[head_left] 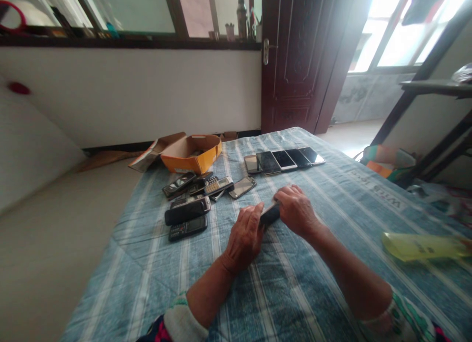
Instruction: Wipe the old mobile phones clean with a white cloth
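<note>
Between my two hands, just above or on the striped cloth, is a dark mobile phone point(271, 213). My left hand point(246, 232) is closed on its left end, and my right hand point(296, 209) grips the other end; fingers cover much of it. To the left lies a loose pile of old keypad phones, among them a light one with yellowish keys point(218, 185) and a black one point(188, 227) nearest me. A grey-framed phone point(243, 186) rests apart from the pile. Farther back, several touchscreen phones point(284, 160) lie side by side in a row.
An open orange cardboard box point(191, 163) stands at the cloth's back left, its flap folded outward. Blue striped cloth point(295, 302) covers the surface. At right lies a yellow-green item point(420, 247). Behind are a white wall and a dark red door point(295, 62).
</note>
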{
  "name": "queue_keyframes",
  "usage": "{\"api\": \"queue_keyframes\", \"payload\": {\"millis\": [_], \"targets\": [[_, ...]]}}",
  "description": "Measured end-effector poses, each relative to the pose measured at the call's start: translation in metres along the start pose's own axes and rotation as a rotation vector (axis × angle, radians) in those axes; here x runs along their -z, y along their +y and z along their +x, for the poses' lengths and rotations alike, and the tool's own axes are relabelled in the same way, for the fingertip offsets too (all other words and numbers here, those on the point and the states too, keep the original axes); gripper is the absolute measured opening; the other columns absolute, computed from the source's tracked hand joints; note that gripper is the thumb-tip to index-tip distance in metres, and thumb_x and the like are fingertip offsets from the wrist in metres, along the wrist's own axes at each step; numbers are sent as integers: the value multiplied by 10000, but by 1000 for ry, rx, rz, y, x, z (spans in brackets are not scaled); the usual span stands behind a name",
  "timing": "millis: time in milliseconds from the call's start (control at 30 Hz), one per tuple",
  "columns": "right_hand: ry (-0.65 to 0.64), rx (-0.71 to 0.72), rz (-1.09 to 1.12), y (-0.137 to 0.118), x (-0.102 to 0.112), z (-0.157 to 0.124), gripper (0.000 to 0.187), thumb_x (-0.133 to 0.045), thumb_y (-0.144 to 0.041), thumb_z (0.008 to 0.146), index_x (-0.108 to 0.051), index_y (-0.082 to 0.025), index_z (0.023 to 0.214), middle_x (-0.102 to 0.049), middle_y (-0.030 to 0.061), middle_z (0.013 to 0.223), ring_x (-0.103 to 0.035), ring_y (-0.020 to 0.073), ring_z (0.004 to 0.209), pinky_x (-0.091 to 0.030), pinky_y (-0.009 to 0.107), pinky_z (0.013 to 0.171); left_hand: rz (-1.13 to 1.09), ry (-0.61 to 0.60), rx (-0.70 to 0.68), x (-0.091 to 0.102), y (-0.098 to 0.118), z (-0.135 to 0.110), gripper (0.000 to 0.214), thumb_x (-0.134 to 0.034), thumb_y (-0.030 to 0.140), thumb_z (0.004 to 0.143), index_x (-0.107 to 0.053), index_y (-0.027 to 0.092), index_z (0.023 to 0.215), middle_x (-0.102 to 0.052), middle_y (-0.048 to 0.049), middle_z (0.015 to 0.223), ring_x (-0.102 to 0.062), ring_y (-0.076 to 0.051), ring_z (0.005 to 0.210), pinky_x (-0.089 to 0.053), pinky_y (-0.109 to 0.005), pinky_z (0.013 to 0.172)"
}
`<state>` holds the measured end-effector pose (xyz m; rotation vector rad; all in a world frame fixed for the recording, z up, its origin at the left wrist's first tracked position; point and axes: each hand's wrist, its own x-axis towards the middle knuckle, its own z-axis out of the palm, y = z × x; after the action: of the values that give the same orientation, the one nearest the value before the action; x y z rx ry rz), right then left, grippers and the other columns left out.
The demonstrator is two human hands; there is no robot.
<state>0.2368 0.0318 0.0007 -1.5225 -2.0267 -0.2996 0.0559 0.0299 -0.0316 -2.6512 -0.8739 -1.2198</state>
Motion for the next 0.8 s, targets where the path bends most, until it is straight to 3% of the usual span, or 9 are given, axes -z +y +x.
{"api": "queue_keyframes", "payload": {"millis": [200,333,467,567,700,800], "targets": [[-35,161,116,-25,2,-7,219,-485,-105,857,-673,-198,791,-658,52,831,-560,197,815,-366,366,959,-9,30,54,-3,-4,-3,515,-454,187,939,-298,138,1428,-632,-140,1099,-612,-235,953,-523,-403,882],[-124,61,66,-4,12,-2,226,-491,-94,828,-672,-199,743,-675,48,840,-562,185,790,-366,363,934,-47,-76,96,-6,-9,-6,427,-459,220,936,-417,109,1345,-662,-132,1016,-622,-241,901,-535,-393,834],[-168,-40,56,25,20,2,265,-468,-74,793,-703,-191,830,-689,46,891,-583,177,820,-376,337,902,-126,-221,125,-9,-13,-5,291,-484,258,908,-581,126,1149,-673,-127,976,-620,-257,906,-535,-399,817],[-201,-124,55,37,25,4,295,-448,-72,790,-716,-179,853,-691,55,913,-592,182,836,-390,325,871,-126,-233,140,-9,-13,-1,213,-489,245,903,-621,134,1029,-673,-114,904,-610,-246,851,-527,-385,788],[-273,-170,123,31,30,4,312,-432,-79,795,-722,-163,871,-683,65,936,-597,172,828,-405,292,795,-114,-230,111,-8,-11,3,200,-471,246,917,-624,138,987,-671,-101,866,-596,-235,825,-513,-362,760],[-353,-69,172,17,33,3,312,-423,-75,794,-716,-155,863,-675,66,931,-592,164,834,-395,275,752,-114,-239,92,-7,-10,4,200,-463,257,927,-628,152,971,-669,-82,852,-596,-219,800,-499,-340,748]]}}
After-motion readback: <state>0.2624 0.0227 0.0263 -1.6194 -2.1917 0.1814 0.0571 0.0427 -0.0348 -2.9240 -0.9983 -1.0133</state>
